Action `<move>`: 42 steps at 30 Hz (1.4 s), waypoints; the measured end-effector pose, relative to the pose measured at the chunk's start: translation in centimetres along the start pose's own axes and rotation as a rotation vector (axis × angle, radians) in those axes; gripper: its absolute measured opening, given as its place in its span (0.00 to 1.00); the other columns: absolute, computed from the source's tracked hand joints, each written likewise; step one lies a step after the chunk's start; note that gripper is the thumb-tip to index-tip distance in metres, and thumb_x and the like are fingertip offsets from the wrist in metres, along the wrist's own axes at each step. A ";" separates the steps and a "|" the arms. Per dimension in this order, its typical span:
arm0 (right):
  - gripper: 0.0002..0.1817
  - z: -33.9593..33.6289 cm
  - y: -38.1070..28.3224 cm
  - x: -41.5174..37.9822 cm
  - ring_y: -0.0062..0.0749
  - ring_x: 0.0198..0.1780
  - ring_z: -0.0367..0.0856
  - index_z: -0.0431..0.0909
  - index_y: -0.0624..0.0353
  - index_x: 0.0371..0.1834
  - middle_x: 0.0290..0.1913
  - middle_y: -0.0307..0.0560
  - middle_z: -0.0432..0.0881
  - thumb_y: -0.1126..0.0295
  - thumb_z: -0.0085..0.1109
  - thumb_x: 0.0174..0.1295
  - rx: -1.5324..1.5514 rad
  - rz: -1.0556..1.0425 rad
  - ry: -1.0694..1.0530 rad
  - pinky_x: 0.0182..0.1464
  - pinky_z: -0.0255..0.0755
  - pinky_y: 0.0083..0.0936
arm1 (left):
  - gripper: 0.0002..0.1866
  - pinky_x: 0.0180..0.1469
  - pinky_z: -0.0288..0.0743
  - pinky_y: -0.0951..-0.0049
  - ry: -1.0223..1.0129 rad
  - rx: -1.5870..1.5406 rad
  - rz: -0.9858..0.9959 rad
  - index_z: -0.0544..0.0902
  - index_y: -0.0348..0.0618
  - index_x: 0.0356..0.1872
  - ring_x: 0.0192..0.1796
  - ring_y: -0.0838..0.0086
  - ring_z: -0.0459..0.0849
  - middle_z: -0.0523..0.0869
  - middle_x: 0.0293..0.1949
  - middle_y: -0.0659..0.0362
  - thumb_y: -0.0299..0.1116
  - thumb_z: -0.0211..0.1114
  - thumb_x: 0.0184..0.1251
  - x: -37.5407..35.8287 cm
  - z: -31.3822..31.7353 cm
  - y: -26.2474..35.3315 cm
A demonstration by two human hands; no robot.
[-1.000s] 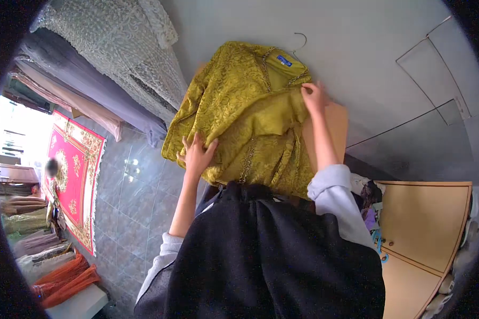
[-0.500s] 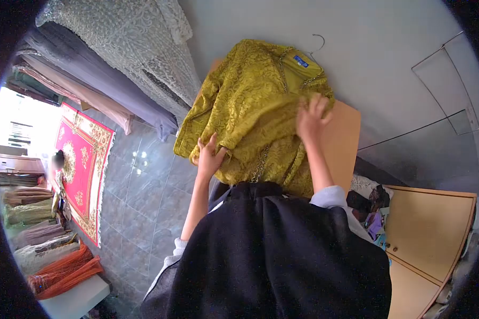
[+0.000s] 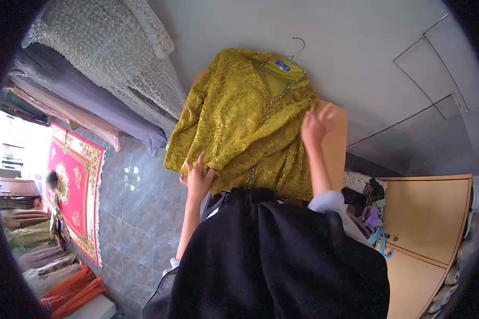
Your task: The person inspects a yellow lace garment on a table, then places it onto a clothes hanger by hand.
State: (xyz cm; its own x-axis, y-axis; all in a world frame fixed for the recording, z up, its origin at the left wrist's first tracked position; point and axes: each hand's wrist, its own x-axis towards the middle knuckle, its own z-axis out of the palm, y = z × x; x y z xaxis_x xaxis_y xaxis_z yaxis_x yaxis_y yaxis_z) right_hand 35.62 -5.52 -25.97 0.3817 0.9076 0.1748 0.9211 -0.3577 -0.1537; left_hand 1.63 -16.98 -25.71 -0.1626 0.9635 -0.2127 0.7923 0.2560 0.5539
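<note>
A mustard-yellow lace jacket (image 3: 234,101) with chain-like trim down its front lies spread before me, a hanger hook (image 3: 301,47) sticking out above its neck. Inside the collar sits a blue label (image 3: 282,65). My left hand (image 3: 198,178) is closed on the fabric at the lower left edge, thumb and fingers pinching it. At the right side, my right hand (image 3: 318,126) grips a raised fold of the jacket, its fingertips partly blurred. Between the two hands the cloth is drawn into a long diagonal fold.
Under the jacket is a light wooden board (image 3: 335,138). Gowns (image 3: 106,53) hang at upper left, over a grey tiled floor (image 3: 138,207) with a red patterned rug (image 3: 74,186). A wooden cabinet (image 3: 426,218) stands at right, beside piled items and blue hangers (image 3: 379,240).
My right hand has drawn the front fabric out flatter to the right, and the chain trim near the neck now shows more. My left hand keeps its hold at the lower edge.
</note>
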 end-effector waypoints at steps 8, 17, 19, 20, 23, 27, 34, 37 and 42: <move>0.25 8.4 2.9 -2.3 0.41 0.73 0.45 0.64 0.46 0.65 0.69 0.59 0.55 0.62 0.48 0.63 0.964 -0.232 -0.067 0.65 0.42 0.60 | 0.32 0.57 0.41 0.32 0.032 0.000 0.043 0.67 0.55 0.64 0.71 0.56 0.53 0.83 0.38 0.56 0.44 0.62 0.54 0.7 -0.9 0.9; 0.27 0.6 -6.3 -8.7 0.53 0.70 0.51 0.66 0.58 0.62 0.67 0.65 0.56 0.66 0.54 0.57 0.339 -0.970 0.027 0.65 0.40 0.58 | 0.25 0.55 0.43 0.29 -0.014 -0.074 0.116 0.78 0.46 0.51 0.71 0.53 0.51 0.78 0.54 0.55 0.46 0.61 0.53 0.0 0.1 3.4; 0.26 2.8 -4.6 -7.7 0.47 0.71 0.50 0.66 0.42 0.64 0.68 0.56 0.57 0.61 0.54 0.60 0.180 -1.008 -0.116 0.66 0.38 0.58 | 0.18 0.55 0.42 0.28 -0.061 -0.054 0.135 0.83 0.41 0.35 0.71 0.51 0.49 0.72 0.61 0.59 0.46 0.62 0.53 0.1 -0.9 3.5; 0.26 5.8 -2.9 -5.9 0.48 0.71 0.50 0.69 0.43 0.61 0.68 0.56 0.58 0.64 0.58 0.57 0.563 -0.457 -0.113 0.66 0.39 0.58 | 0.17 0.55 0.41 0.27 -0.053 -0.055 0.175 0.82 0.40 0.30 0.71 0.50 0.48 0.69 0.64 0.61 0.46 0.62 0.53 0.0 -1.1 3.5; 0.38 3.8 3.6 -1.2 0.49 0.71 0.48 0.61 0.44 0.67 0.71 0.60 0.50 0.69 0.63 0.50 0.284 -0.107 -0.168 0.66 0.41 0.57 | 0.16 0.55 0.41 0.24 -0.101 -0.070 0.203 0.82 0.41 0.27 0.72 0.48 0.44 0.63 0.67 0.62 0.46 0.64 0.53 -0.3 -1.5 3.4; 0.49 -3.1 -0.3 -3.6 0.51 0.74 0.35 0.51 0.33 0.70 0.74 0.55 0.36 0.71 0.68 0.44 0.456 -0.575 -0.050 0.68 0.38 0.56 | 0.19 0.57 0.44 0.27 -0.080 -0.091 0.296 0.84 0.43 0.31 0.72 0.49 0.44 0.62 0.68 0.59 0.50 0.66 0.52 -0.2 -0.7 5.1; 0.24 -4.4 -2.1 -6.1 0.42 0.72 0.49 0.81 0.60 0.45 0.70 0.44 0.57 0.89 0.55 0.41 1.190 -0.281 -0.428 0.66 0.57 0.37 | 0.21 0.61 0.35 0.33 -0.028 -0.070 0.618 0.85 0.61 0.40 0.74 0.54 0.36 0.60 0.69 0.60 0.54 0.71 0.44 -0.2 -4.4 9.5; 0.19 -9.0 4.5 -4.2 0.35 0.71 0.53 0.79 0.66 0.45 0.69 0.46 0.60 0.85 0.56 0.47 0.906 -0.250 -0.199 0.65 0.56 0.32 | 0.23 0.60 0.35 0.29 0.180 -0.278 0.336 0.83 0.60 0.44 0.72 0.51 0.43 0.61 0.68 0.58 0.52 0.72 0.45 3.5 -3.8 1.3; 0.16 -11.3 17.3 -3.7 0.38 0.71 0.53 0.79 0.67 0.44 0.69 0.47 0.60 0.76 0.61 0.51 0.826 -0.156 -0.130 0.65 0.54 0.34 | 0.28 0.57 0.38 0.25 0.269 0.151 -0.379 0.80 0.62 0.50 0.71 0.46 0.45 0.60 0.69 0.60 0.55 0.70 0.44 5.0 -4.6 -9.4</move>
State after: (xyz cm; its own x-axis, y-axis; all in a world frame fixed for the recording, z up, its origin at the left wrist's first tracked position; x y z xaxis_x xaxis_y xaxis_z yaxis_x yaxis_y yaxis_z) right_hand 51.04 -17.52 -18.23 0.1963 0.9693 0.1480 0.5910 0.0035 -0.8066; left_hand -9.35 -14.24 -28.27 -0.5866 0.7959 -0.1497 0.7213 0.5975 0.3502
